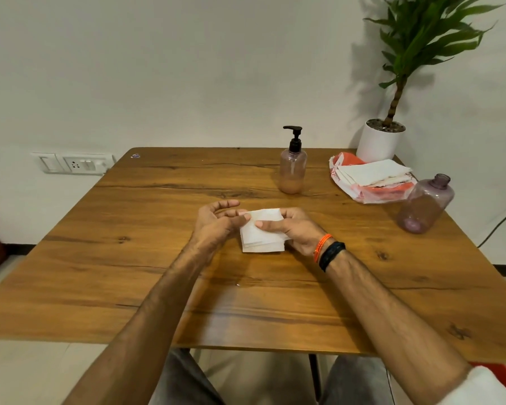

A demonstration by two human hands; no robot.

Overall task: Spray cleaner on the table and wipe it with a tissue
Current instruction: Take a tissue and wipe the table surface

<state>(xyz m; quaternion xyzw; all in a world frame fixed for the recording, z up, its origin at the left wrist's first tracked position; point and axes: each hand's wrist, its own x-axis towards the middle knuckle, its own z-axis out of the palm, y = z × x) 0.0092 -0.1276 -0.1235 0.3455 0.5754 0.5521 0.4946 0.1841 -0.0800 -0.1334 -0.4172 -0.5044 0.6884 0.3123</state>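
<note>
Where the two hands meet over the middle of the table (129, 258), a folded white tissue (262, 238) is held between them: the right hand (292, 229) grasps it with thumb laid across its upper face and fingers curled behind, while the left hand (216, 222) pinches its 9 o'clock edge near the top corner, the other fingers arched loosely above. Tissue: several layers, lower edges stepped, lower part at or just above the wood; contact cannot be told. Right wrist: an orange thread band (321, 246) and a black band (331, 255), side by side. Toward 12 o'clock from the tissue, slightly right, well apart: a pump bottle (293, 168), black dispenser head, translucent pinkish body, liquid in its lower part, upright. Toward 2 o'clock: a stack of white tissues (374, 172) lying on an orange-and-white wrapper (371, 194). Toward 3 o'clock, near the table's right edge: an uncapped purple-tinted bottle (427, 204), upright. At the far right corner, beyond the wrapper: a potted plant (380, 141) in a white pot. On the wall at 10 o'clock: a white switch plate (72, 162).
</note>
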